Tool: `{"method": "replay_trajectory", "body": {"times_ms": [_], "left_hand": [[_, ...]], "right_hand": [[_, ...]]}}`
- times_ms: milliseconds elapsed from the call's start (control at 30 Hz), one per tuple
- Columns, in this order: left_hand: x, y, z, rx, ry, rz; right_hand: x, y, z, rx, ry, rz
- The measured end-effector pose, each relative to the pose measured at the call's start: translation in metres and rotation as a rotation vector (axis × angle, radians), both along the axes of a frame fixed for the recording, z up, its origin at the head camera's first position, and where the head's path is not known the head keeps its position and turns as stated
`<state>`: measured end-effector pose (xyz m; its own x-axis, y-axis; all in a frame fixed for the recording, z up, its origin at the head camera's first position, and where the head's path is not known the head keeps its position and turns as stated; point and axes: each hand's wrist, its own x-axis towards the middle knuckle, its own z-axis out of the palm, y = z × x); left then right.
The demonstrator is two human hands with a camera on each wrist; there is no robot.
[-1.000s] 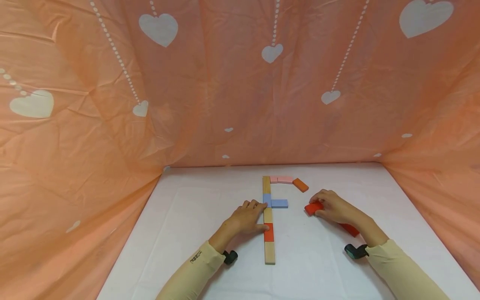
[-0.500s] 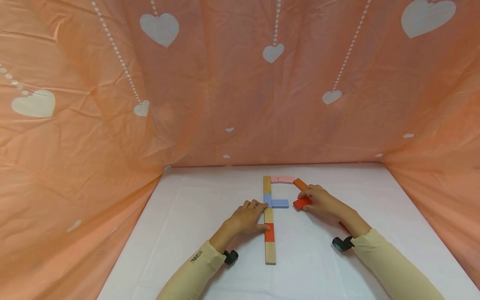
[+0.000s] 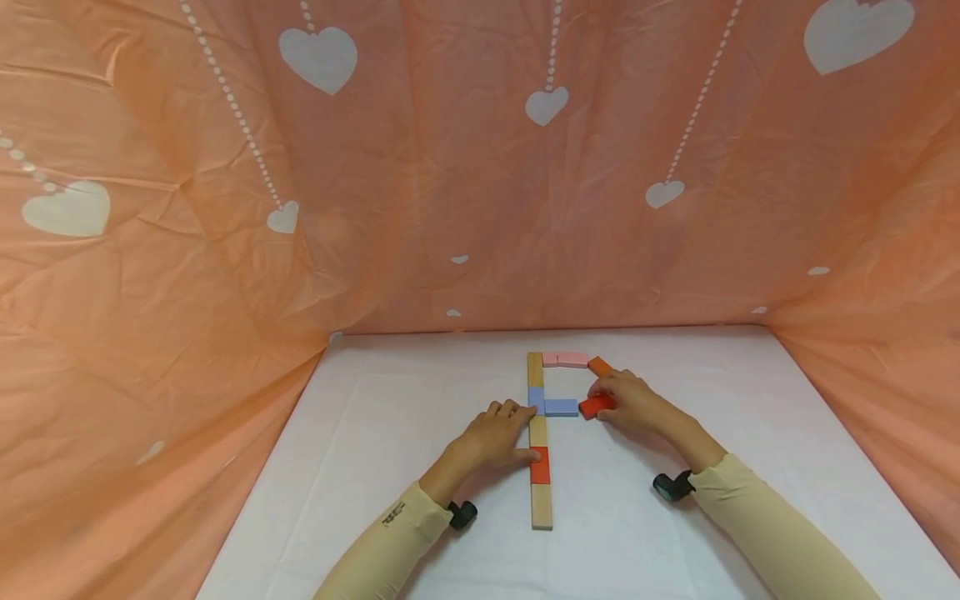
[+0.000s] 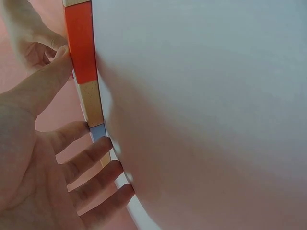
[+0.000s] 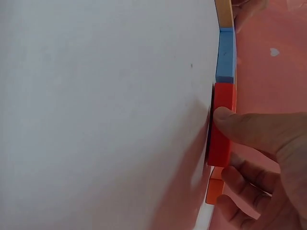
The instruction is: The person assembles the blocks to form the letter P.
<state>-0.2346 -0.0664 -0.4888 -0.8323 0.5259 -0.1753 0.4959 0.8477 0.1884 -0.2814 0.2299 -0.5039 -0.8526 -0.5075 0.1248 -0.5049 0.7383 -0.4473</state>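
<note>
My right hand [image 3: 637,404] pinches a red block [image 3: 595,407], its thumb [image 5: 223,114] on the near face in the right wrist view. That block's end is beside a light blue block [image 3: 561,408], which extends right from an upright row of blocks. Along that row, my left hand [image 3: 489,437] lies with fingers spread. Its thumb touches another red block [image 4: 80,44], and its index fingertip touches a blue block [image 4: 98,132]. Plain wood blocks [image 3: 542,507] make up the rest of the row. An orange block [image 3: 599,366] is partly hidden behind my right hand.
Two pink blocks [image 3: 572,360] run right from the row's top toward the orange block. A white cloth [image 3: 375,467] covers the table. Orange sheeting with white hearts [image 3: 480,167] rises behind and at both sides. Each wrist carries a small dark camera [image 3: 672,487].
My right hand has carried the red block left until its end is beside the light blue block. Another red block seen earlier near the right forearm is now hidden. My left hand stays put.
</note>
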Motion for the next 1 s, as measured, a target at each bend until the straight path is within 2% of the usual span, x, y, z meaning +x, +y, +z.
{"method": "replay_trajectory", "body": {"times_ms": [467,1000], "left_hand": [[-0.0021,-0.0005,-0.0029,-0.009,0.006,-0.008],[-0.0018,-0.0011,-0.0059,-0.009,0.007,-0.009]], "right_hand": [[-0.0048,-0.0027,-0.0038,0.012,-0.024,-0.009],[-0.0027,-0.003,-0.0025,0.015,-0.042,-0.029]]}}
